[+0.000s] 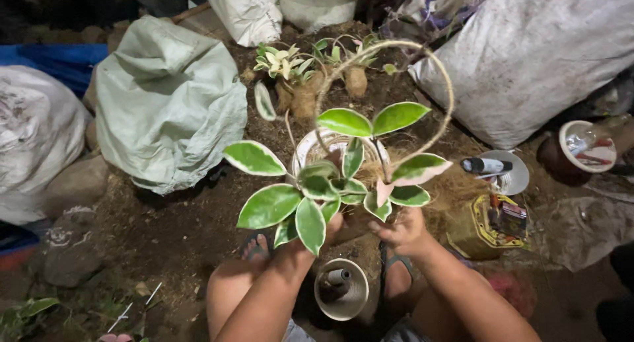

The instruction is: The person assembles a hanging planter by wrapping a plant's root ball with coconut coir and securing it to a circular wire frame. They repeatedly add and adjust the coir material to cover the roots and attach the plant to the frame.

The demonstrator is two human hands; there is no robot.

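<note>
Both hands are holding a potted plant (330,183) above the ground, near the middle of the scene. Left hand (330,228) is gripping the pot from below on the left side; leaves are covering most of the fingers, so the exact finger position cannot be told. Right hand (401,231) is clamping the pot's lower right side, fingers curled against it. The pot (310,150) is white, with only its rim showing behind the foliage. The leaves are green with cream edges. A twine-wrapped hoop (436,64) is rising from the pot and arching toward the far side.

Below the hands, between the person's sandalled feet, a round container (342,290) with a small cylinder inside is sitting on the soil (165,229). Far of the plant, more small variegated plants (290,68) are standing in a dirt mound. A pale green sack (165,97) is lying to the left, and a grey sack (528,58) to the far right. A yellow tin (479,233) is sitting just right of the right hand, with a white lid (512,177) carrying a dark marker beyond it. A white bowl (586,146) is resting at the right edge.
</note>
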